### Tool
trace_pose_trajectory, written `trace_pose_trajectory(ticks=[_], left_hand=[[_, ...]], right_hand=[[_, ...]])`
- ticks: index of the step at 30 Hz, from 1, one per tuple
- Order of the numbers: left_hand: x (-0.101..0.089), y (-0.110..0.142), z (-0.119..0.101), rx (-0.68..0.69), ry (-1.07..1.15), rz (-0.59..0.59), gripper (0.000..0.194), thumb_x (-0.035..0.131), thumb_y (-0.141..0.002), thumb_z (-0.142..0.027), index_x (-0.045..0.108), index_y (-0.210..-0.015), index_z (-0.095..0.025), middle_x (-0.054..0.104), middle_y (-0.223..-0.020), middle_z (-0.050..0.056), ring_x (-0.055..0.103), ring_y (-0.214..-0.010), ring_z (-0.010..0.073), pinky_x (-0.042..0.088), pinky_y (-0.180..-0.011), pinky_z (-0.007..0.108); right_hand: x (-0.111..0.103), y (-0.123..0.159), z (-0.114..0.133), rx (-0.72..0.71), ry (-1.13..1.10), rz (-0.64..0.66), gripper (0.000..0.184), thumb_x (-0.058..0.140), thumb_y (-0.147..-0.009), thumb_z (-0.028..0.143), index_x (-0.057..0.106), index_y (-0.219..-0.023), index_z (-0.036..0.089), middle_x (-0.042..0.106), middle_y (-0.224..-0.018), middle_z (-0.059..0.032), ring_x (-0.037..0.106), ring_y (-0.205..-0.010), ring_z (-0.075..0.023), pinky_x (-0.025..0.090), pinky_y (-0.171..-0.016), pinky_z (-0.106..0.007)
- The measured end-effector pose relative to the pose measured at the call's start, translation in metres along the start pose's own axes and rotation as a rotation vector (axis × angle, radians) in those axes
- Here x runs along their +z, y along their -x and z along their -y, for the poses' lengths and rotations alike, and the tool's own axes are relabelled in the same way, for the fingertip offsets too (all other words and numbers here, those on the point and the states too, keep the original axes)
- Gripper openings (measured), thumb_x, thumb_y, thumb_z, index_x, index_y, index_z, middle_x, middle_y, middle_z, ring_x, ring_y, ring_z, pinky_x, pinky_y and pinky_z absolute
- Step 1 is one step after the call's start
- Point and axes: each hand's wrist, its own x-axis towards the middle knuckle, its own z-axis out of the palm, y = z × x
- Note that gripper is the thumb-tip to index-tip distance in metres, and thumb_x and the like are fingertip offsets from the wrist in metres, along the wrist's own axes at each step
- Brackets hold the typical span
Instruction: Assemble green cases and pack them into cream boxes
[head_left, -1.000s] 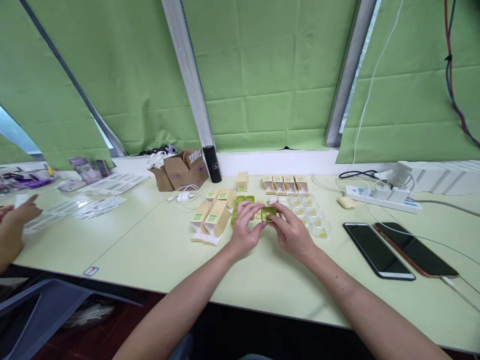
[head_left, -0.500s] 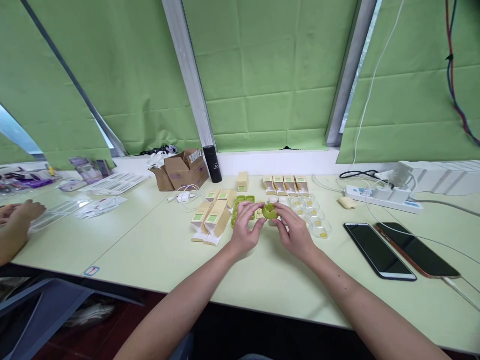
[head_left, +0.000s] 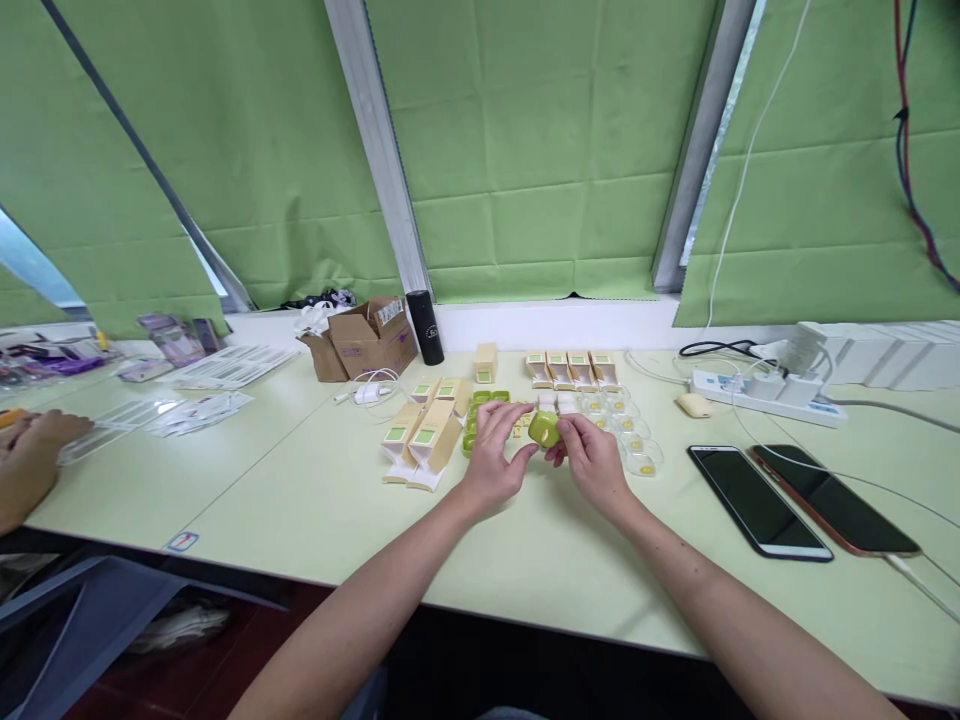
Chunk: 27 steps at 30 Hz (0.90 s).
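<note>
My right hand (head_left: 596,460) pinches a small rounded green case (head_left: 543,429) with a pale mark on its face. My left hand (head_left: 495,455) is beside it, thumb and fingers curved apart, with a small gap to the case. Behind my left hand several green square pieces (head_left: 480,398) lie in a group, partly hidden. Small yellowish pieces (head_left: 519,428) lie between the hands, too small to make out. To the right of them are clear plastic domes (head_left: 632,443) with yellow centres. White blocks (head_left: 568,402) sit just behind the case.
Cream cartons (head_left: 435,440) stand at the left, more cartons (head_left: 571,372) at the back. A cardboard box (head_left: 373,340) and black bottle (head_left: 425,328) are by the wall. Two phones (head_left: 757,500) and a power strip (head_left: 769,398) lie right. Another person's hand (head_left: 45,440) is far left.
The green case has turned so its marked face shows. My left fingers have come off it, and it now sits in my right hand's pinch.
</note>
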Motion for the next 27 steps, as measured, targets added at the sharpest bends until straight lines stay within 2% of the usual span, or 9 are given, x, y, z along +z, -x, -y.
trace_pose_trajectory(ticks=[5,9,12,16,20,22,24,27], left_hand=[[0.002,0.002,-0.001,0.06,-0.053,0.093,0.057,0.068,-0.095,-0.015,0.056,-0.148,-0.03,0.06,-0.139,0.01,0.046,-0.133,0.031,0.045,-0.114,0.056],[0.003,0.002,0.0,0.035,-0.02,0.098,0.049,0.072,-0.095,-0.023,0.062,-0.143,-0.031,0.061,-0.13,0.01,0.048,-0.129,0.0299,0.047,-0.113,0.052],[0.003,0.0,0.001,-0.05,0.033,0.06,0.05,0.08,-0.09,-0.029,0.067,-0.138,-0.031,0.063,-0.126,0.009,0.051,-0.126,0.0299,0.048,-0.111,0.05],[0.003,-0.003,0.002,-0.184,0.145,-0.003,0.048,0.086,-0.084,-0.028,0.072,-0.129,-0.03,0.066,-0.121,0.008,0.056,-0.122,0.0296,0.047,-0.109,0.049],[0.007,-0.005,0.009,-0.334,0.319,-0.066,0.046,0.09,-0.078,-0.029,0.075,-0.121,-0.025,0.069,-0.121,0.01,0.061,-0.112,0.0261,0.052,-0.094,0.039],[0.009,-0.005,0.016,-0.436,0.43,-0.082,0.049,0.091,-0.076,-0.032,0.074,-0.121,-0.023,0.07,-0.124,0.01,0.064,-0.105,0.0224,0.053,-0.09,0.035],[0.01,-0.005,0.021,-0.52,0.561,-0.086,0.053,0.092,-0.074,-0.035,0.072,-0.12,-0.02,0.07,-0.124,0.01,0.066,-0.102,0.0204,0.054,-0.09,0.034],[0.011,-0.006,0.025,-0.581,0.743,-0.094,0.059,0.095,-0.069,-0.038,0.069,-0.118,-0.017,0.07,-0.119,0.01,0.068,-0.101,0.0199,0.056,-0.091,0.033]], right_hand=[[-0.001,0.002,0.001,0.028,0.053,0.04,0.051,0.046,-0.103,0.067,0.068,-0.092,0.023,0.067,-0.058,0.0003,0.062,-0.049,-0.0174,0.05,-0.054,-0.028],[-0.003,0.001,0.002,0.005,0.115,0.038,0.052,0.043,-0.106,0.064,0.07,-0.09,0.023,0.066,-0.057,0.0007,0.062,-0.05,-0.0174,0.048,-0.054,-0.028],[-0.007,0.0,0.002,-0.066,0.181,-0.015,0.048,0.042,-0.108,0.057,0.071,-0.093,0.023,0.072,-0.065,-0.0003,0.065,-0.054,-0.0172,0.049,-0.059,-0.029],[-0.013,-0.002,-0.001,-0.179,0.363,-0.121,0.034,0.045,-0.107,0.044,0.072,-0.101,0.024,0.075,-0.072,-0.0003,0.068,-0.061,-0.0186,0.049,-0.065,-0.03],[-0.018,-0.004,-0.009,-0.281,0.637,-0.196,0.024,0.051,-0.102,0.031,0.073,-0.105,0.022,0.077,-0.078,-0.0026,0.068,-0.068,-0.0203,0.044,-0.066,-0.032],[-0.019,-0.005,-0.011,-0.337,0.791,-0.163,0.02,0.055,-0.099,0.026,0.074,-0.104,0.021,0.078,-0.084,-0.005,0.067,-0.076,-0.0226,0.042,-0.069,-0.034],[-0.018,-0.005,-0.012,-0.39,0.931,-0.068,0.018,0.058,-0.097,0.022,0.074,-0.105,0.02,0.078,-0.092,-0.008,0.065,-0.087,-0.0259,0.041,-0.075,-0.037],[-0.016,-0.005,-0.01,-0.426,1.078,0.047,0.022,0.063,-0.093,0.019,0.074,-0.111,0.018,0.076,-0.108,-0.0117,0.06,-0.103,-0.0299,0.039,-0.085,-0.041]])
